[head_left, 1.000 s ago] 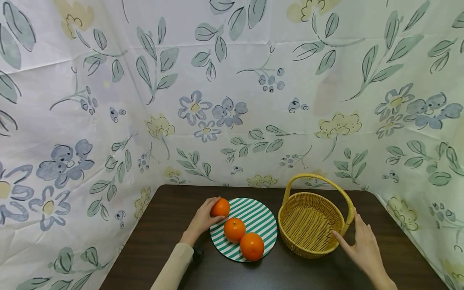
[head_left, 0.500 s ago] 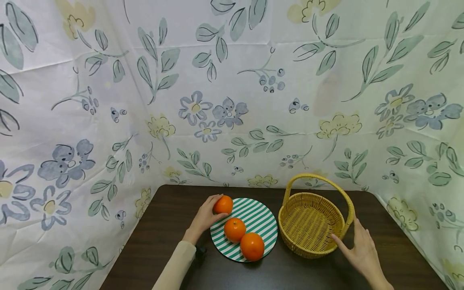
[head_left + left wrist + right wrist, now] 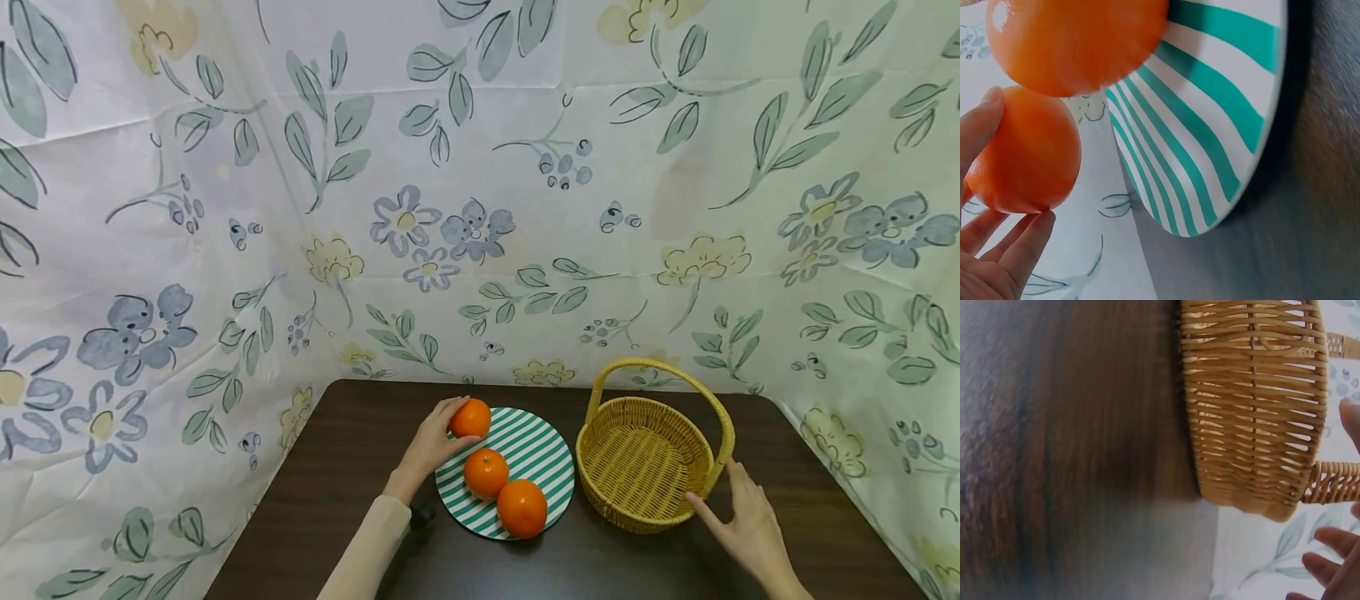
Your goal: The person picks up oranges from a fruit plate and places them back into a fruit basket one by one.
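Observation:
My left hand (image 3: 429,448) pinches an orange (image 3: 472,418) between thumb and fingertips over the far-left edge of the round green-and-white striped plate (image 3: 536,454). In the left wrist view this held orange (image 3: 1032,153) appears raised clear of the plate. Two more oranges sit on the plate, one near its middle (image 3: 486,473) and one at its front (image 3: 522,508). To the plate's right stands a yellow wicker basket (image 3: 645,458) with an arched handle, its inside bare. My right hand (image 3: 750,525) is beside the basket's right side, fingers spread around the handle's base; contact is unclear.
Everything stands on a dark wooden table (image 3: 352,433). A floral cloth (image 3: 480,208) hangs close behind its far edge and along both sides. A small dark object (image 3: 422,515) shows at my left wrist, beside the cream sleeve (image 3: 367,546).
My left hand has carried its orange a little to the right and farther back. The right hand has shifted only slightly; basket, plate and the other oranges stay in place.

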`<action>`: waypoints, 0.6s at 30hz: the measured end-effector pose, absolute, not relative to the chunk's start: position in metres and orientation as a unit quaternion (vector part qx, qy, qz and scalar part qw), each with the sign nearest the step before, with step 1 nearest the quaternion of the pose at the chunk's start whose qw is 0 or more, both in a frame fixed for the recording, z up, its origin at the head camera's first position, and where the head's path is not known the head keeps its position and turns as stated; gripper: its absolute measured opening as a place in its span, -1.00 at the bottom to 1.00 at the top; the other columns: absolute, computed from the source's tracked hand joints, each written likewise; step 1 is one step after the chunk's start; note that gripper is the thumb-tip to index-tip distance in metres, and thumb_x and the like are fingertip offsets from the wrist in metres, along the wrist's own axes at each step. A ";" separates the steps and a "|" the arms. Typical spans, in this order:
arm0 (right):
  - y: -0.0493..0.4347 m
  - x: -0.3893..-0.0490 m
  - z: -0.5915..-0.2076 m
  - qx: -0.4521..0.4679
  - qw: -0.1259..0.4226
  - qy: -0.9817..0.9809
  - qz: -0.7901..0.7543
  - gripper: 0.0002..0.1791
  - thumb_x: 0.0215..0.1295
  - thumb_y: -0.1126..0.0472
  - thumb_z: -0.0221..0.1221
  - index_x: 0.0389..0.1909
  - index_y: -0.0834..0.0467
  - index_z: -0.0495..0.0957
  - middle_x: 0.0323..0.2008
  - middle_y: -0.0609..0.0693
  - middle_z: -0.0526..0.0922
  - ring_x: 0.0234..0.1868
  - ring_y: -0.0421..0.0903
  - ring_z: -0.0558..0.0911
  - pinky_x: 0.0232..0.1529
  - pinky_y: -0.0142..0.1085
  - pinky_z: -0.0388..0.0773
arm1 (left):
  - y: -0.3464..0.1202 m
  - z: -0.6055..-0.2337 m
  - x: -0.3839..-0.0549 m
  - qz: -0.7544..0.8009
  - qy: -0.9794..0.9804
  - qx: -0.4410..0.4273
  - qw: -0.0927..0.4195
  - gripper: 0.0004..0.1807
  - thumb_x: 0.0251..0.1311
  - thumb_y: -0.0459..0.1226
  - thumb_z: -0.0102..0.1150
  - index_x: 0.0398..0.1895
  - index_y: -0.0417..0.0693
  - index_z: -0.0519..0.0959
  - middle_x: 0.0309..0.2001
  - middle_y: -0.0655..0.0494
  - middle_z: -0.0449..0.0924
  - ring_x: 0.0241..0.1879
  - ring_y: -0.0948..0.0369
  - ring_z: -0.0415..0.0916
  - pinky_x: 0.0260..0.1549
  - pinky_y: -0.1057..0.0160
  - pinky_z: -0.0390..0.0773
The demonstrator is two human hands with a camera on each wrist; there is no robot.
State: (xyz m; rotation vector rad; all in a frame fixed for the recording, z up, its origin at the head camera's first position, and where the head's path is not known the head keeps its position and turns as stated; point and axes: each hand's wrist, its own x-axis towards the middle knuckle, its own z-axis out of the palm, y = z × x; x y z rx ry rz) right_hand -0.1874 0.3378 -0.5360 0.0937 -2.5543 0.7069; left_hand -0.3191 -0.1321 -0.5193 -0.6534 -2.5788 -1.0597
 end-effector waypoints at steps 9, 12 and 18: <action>0.343 -0.186 -0.543 0.045 0.210 -0.940 0.264 0.00 0.14 -0.03 0.25 0.42 0.29 -0.09 0.18 0.55 0.21 0.18 0.50 0.19 0.02 0.42 0.08 | -0.125 -0.516 -0.317 -0.381 -0.880 -0.242 0.149 -0.23 -0.03 -0.05 0.36 0.31 0.12 0.31 0.22 0.09 0.32 0.07 0.14 0.45 -0.03 0.18 0.54; 0.343 -0.186 -0.544 0.043 0.206 -0.942 0.260 -0.03 0.15 -0.04 0.24 0.41 0.28 -0.05 0.18 0.54 0.23 0.15 0.50 0.22 -0.04 0.38 0.16 | -0.122 -0.514 -0.317 -0.384 -0.876 -0.247 0.152 -0.23 -0.03 -0.04 0.35 0.31 0.14 0.30 0.22 0.09 0.32 0.08 0.14 0.45 -0.03 0.20 0.54; 0.345 -0.186 -0.544 0.028 0.167 -0.951 0.258 -0.05 0.19 -0.10 0.19 0.42 0.27 -0.05 0.22 0.51 0.20 0.18 0.48 0.21 -0.09 0.36 0.20 | -0.117 -0.514 -0.315 -0.384 -0.871 -0.260 0.161 -0.23 -0.02 0.02 0.31 0.30 0.07 0.31 0.22 0.07 0.32 0.08 0.14 0.45 -0.03 0.22 0.54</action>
